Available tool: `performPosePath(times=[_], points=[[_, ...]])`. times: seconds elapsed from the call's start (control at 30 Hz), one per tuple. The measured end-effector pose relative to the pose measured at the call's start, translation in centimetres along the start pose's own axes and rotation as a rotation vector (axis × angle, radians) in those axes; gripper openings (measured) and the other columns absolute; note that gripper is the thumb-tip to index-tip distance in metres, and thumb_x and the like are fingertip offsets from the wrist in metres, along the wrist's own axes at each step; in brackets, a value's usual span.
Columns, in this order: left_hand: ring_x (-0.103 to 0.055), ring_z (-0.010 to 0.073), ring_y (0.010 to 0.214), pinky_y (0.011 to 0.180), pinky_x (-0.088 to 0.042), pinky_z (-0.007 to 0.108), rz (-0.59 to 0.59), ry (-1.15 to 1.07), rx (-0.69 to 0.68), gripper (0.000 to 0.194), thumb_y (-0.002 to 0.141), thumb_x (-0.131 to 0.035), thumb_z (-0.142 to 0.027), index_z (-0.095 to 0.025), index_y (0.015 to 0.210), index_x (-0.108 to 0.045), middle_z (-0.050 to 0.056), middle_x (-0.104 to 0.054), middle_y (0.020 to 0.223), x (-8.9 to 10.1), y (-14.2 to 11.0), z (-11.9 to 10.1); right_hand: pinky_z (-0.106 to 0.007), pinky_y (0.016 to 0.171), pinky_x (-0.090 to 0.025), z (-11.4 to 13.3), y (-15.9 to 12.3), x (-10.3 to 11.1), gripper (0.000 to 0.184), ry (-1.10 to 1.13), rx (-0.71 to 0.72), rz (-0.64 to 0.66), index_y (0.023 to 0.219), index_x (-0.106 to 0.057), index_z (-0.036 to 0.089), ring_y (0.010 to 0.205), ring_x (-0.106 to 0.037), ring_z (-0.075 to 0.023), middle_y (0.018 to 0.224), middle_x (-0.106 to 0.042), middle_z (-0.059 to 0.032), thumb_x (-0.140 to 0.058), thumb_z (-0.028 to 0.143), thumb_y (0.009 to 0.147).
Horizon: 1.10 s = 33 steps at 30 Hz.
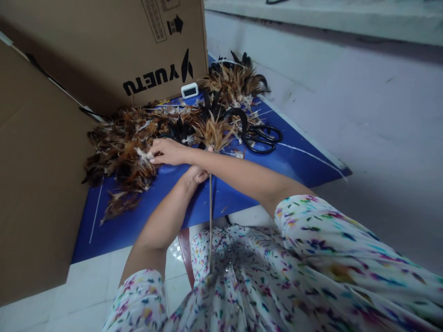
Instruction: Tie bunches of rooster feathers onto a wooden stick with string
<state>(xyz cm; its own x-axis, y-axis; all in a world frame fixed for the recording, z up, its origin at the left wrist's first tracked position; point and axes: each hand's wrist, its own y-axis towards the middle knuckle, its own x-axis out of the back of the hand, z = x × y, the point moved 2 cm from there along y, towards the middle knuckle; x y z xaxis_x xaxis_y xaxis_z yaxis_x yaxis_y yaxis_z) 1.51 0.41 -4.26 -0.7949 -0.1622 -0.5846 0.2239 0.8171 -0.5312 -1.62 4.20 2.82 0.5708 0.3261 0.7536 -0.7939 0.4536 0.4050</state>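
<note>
Both hands: left point(194, 175) half-hidden under right forearm; stick point(210, 216) base lost in lap.

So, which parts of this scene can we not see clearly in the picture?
Head view only:
- Left hand: its fingers on the thin stick are hidden under the right forearm.
- Right hand: its fingertips are buried in the loose feathers, so what they pinch is unclear.
- Small white device: its display is too small to read.
- Scissors: blades covered by feathers.
- Cardboard box: cut off by the top edge.
</note>
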Motion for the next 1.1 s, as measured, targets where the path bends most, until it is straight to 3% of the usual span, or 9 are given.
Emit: performPosePath(times=[0.07,0.13,0.23,0.33,0.5,0.67,0.83,0.97,1.1], points=[[-0.04,0.0041,0.041,0.037,-0.029,0.014,0.01,0.063,-0.031,0.029,0.096,-0.044,-0.02,-0.012,0.07,-0.051,-0.003,-0.047,0.054,-0.1,0.1,0.0,-0.022,0.068,-0.039,-0.6,-0.6,1.1,0.014,0.206,-0.132,-0.104,0.071,-0.058,0.014,0.067,-0.048,-0.0086,0.069,-0.051,0.0035,-0.064,0.02,0.081],[-0.027,0.0023,0.033,0.033,-0.017,0.013,0.035,0.133,-0.056,0.036,0.096,-0.038,-0.014,-0.015,0.06,-0.041,-0.007,-0.033,0.045,-0.1,0.3,-0.1,-0.02,0.056,-0.038,-1.1,-1.3,1.8,0.019,0.455,-0.294,-0.161,0.067,-0.05,0.016,0.053,-0.043,-0.0065,0.057,-0.044,0.0077,-0.064,0.016,0.08],[-0.021,0.0011,0.032,0.033,-0.016,0.012,0.083,0.162,-0.059,0.034,0.092,-0.038,-0.01,-0.016,0.059,-0.038,-0.008,-0.029,0.046,0.1,0.6,-0.2,-0.019,0.044,-0.039,-1.8,-2.5,2.2,0.021,0.77,-0.487,-0.219,0.071,-0.047,0.018,0.045,-0.047,-0.0076,0.052,-0.047,0.0086,-0.065,0.011,0.078],[-0.021,0.0008,0.033,0.033,-0.014,0.011,0.116,0.156,-0.05,0.03,0.089,-0.04,-0.008,-0.016,0.06,-0.038,-0.007,-0.031,0.049,0.1,0.7,-0.3,-0.019,0.043,-0.045,-2.5,-3.5,2.3,0.019,0.925,-0.591,-0.233,0.072,-0.048,0.017,0.052,-0.061,-0.0115,0.054,-0.053,0.0052,-0.061,0.011,0.085],[-0.023,0.0008,0.034,0.033,-0.013,0.011,0.144,0.152,-0.036,0.023,0.084,-0.042,-0.006,-0.016,0.063,-0.04,-0.007,-0.032,0.052,-0.2,0.3,-0.4,-0.018,0.042,-0.047,-3.0,-4.5,2.6,0.016,1.027,-0.653,-0.196,0.078,-0.052,0.014,0.055,-0.068,-0.0141,0.058,-0.056,0.0019,-0.052,0.017,0.093],[-0.023,0.0008,0.035,0.033,-0.013,0.01,0.163,0.163,-0.03,0.021,0.086,-0.04,-0.005,-0.016,0.067,-0.041,-0.007,-0.033,0.054,-0.5,-0.3,-0.6,-0.022,0.05,-0.054,-2.0,-5.8,4.0,0.009,1.06,-0.57,-0.177,0.083,-0.054,0.013,0.063,-0.07,-0.0159,0.067,-0.06,0.0005,-0.06,0.018,0.089],[-0.024,0.0012,0.036,0.033,-0.015,0.01,0.19,0.108,-0.026,0.025,0.092,-0.052,-0.024,-0.017,0.072,-0.04,-0.008,-0.033,0.056,-0.5,-0.7,-1.1,-0.022,0.059,-0.054,-0.7,-9.0,7.7,0.022,0.863,-0.431,-0.484,0.091,-0.059,0.015,0.072,-0.069,-0.0127,0.084,-0.066,-0.003,-0.063,0.036,0.087],[-0.023,0.0012,0.036,0.032,-0.014,0.011,0.166,0.088,-0.022,0.033,0.092,-0.055,-0.03,-0.018,0.068,-0.035,-0.008,-0.032,0.055,-0.4,-0.7,-1.5,-0.026,0.071,-0.052,-0.2,-12.6,10.1,0.027,0.345,-0.434,-0.765,0.093,-0.064,0.017,0.081,-0.066,-0.0138,0.083,-0.064,-0.0022,-0.051,0.041,0.093],[-0.024,0.0015,0.035,0.032,-0.015,0.012,0.154,0.107,-0.056,0.034,0.091,-0.056,-0.03,-0.018,0.068,-0.034,-0.008,-0.033,0.054,-0.4,-0.7,-1.6,-0.033,0.086,-0.048,-0.2,-15.0,9.5,0.031,-0.148,-0.388,-0.867,0.101,-0.068,0.019,0.094,-0.061,-0.0174,0.095,-0.066,-0.0057,-0.042,0.036,0.097]])
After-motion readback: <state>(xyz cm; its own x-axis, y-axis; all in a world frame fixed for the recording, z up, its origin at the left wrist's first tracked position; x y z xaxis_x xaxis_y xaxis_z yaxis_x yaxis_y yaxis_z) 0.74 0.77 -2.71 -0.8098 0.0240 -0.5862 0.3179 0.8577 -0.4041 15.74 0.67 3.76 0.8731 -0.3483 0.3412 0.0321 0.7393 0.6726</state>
